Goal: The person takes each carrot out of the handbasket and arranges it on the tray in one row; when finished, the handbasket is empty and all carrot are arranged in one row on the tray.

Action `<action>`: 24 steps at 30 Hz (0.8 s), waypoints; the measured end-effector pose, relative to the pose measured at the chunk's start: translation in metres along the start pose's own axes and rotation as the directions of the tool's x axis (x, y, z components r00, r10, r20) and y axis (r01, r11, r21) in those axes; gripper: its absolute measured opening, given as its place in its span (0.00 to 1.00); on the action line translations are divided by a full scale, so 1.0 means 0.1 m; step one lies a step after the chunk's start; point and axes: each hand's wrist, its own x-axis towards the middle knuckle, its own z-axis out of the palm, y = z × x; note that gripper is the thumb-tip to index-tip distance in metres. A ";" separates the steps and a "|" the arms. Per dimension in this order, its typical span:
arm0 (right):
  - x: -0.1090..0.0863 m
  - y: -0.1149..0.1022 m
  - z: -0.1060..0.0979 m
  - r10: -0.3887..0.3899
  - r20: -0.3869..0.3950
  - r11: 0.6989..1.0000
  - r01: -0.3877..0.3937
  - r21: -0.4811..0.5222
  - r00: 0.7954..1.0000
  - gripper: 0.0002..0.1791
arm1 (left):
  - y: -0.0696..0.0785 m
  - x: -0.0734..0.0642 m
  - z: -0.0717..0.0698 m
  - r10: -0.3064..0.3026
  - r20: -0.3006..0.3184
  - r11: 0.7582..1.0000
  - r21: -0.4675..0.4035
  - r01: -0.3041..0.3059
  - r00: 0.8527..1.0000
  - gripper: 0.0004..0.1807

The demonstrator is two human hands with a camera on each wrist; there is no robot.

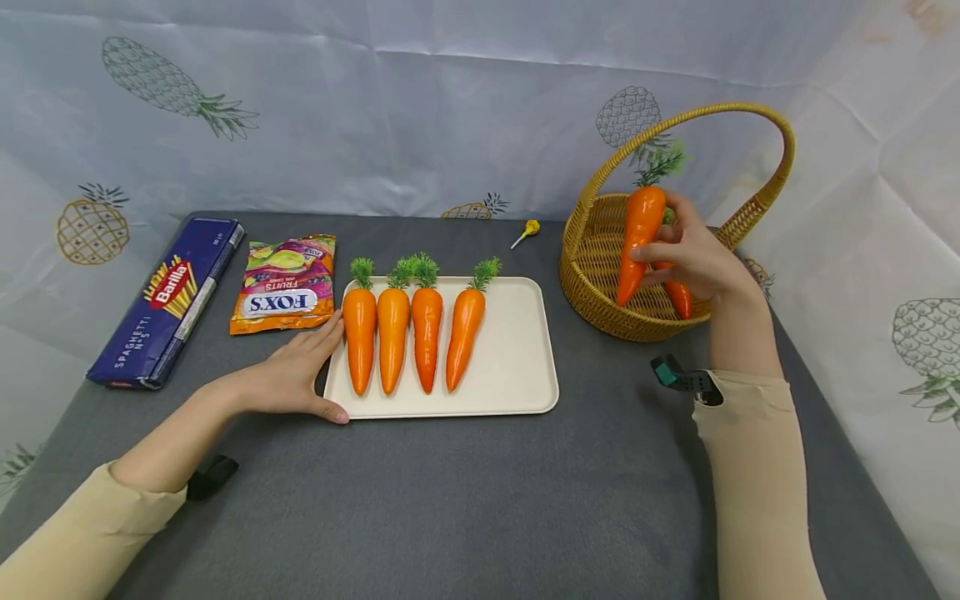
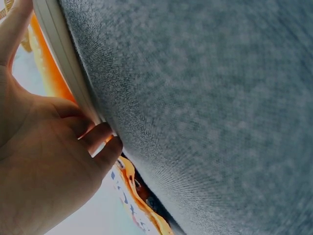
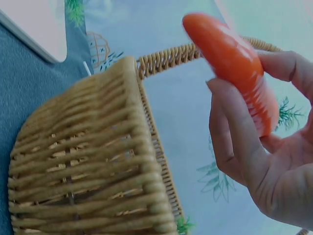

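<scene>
My right hand point(image 1: 693, 250) pinches an orange carrot point(image 1: 641, 233) with a green top between thumb and fingers, above the wicker basket point(image 1: 600, 312). In the right wrist view the carrot point(image 3: 227, 51) is raised over the basket's rim. A second carrot point(image 1: 678, 298) is inside the basket, partly hidden behind the hand. On the left, my left hand point(image 1: 292, 375) rests against the end of a cream tray point(image 1: 517, 350), its thumb at the near corner and its fingers along the side. Several carrots point(image 1: 427, 337) lie side by side on the tray, green tops pointing away.
A blue spaghetti box point(image 1: 168, 304) lies at the far left, beside an orange Fox's candy bag point(image 1: 285, 283) just behind the left hand. A yellow lollipop point(image 1: 531, 227) lies behind the tray. The basket's tall handle point(image 1: 783, 158) arches up near the right arm.
</scene>
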 end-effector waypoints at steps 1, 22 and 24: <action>0.00 0.00 0.02 0.003 0.012 1.000 -0.003 0.005 1.000 0.46 | 0.00 0.00 0.00 -0.003 0.001 1.000 0.001 0.003 1.000 0.75; -0.05 0.02 0.24 0.132 0.237 0.982 -0.095 -0.160 0.963 0.52 | 0.03 0.01 -0.02 0.001 0.008 1.000 0.005 -0.001 1.000 0.75; -0.05 0.02 0.26 0.154 0.257 0.978 -0.111 -0.176 0.954 0.56 | 0.03 0.01 -0.03 0.005 0.006 1.000 0.004 -0.005 1.000 0.75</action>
